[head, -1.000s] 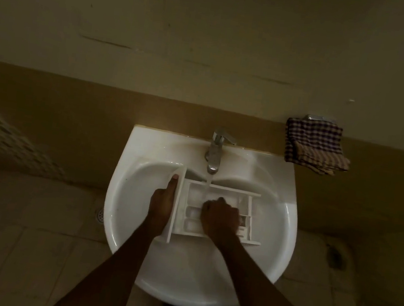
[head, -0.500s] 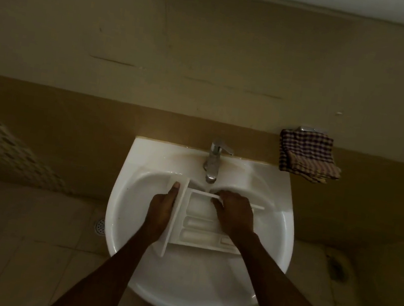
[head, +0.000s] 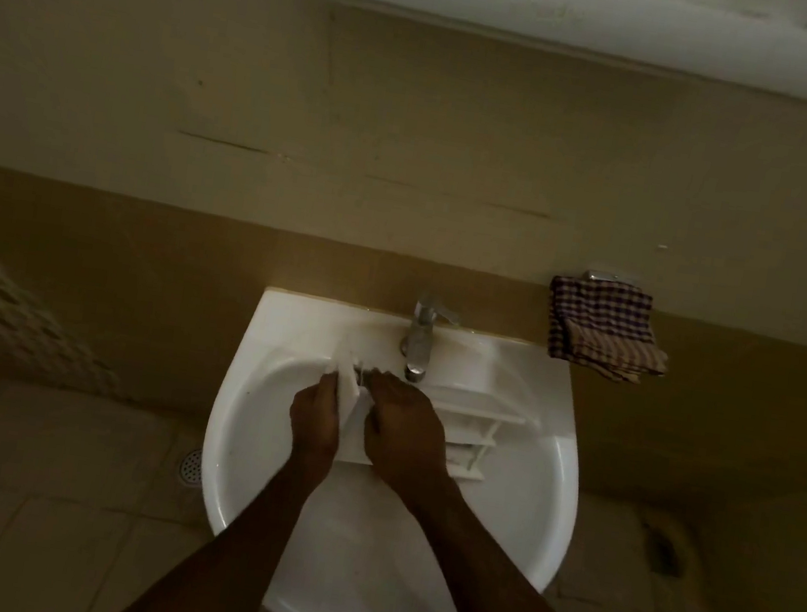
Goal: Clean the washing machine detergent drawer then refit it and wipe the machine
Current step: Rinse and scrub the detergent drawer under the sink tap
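The white detergent drawer (head: pixel 469 432) lies inside the white sink (head: pixel 544 507), under the chrome tap (head: pixel 420 336). My left hand (head: pixel 315 420) grips the drawer's front panel at its left end. My right hand (head: pixel 404 435) rests curled on the left part of the drawer, close to the front panel, and covers its compartments there. The drawer's right end with its dividers shows past my right hand. Whether water is running from the tap cannot be made out.
A checked cloth (head: pixel 600 328) lies folded on the ledge to the right of the sink. A floor drain (head: pixel 191 465) sits on the tiled floor at the left. A white shelf (head: pixel 535 18) runs along the wall above.
My right hand has moved left across the drawer, from the middle compartments toward the front panel. The left hand has kept its grip on the panel. The camera has tilted up.
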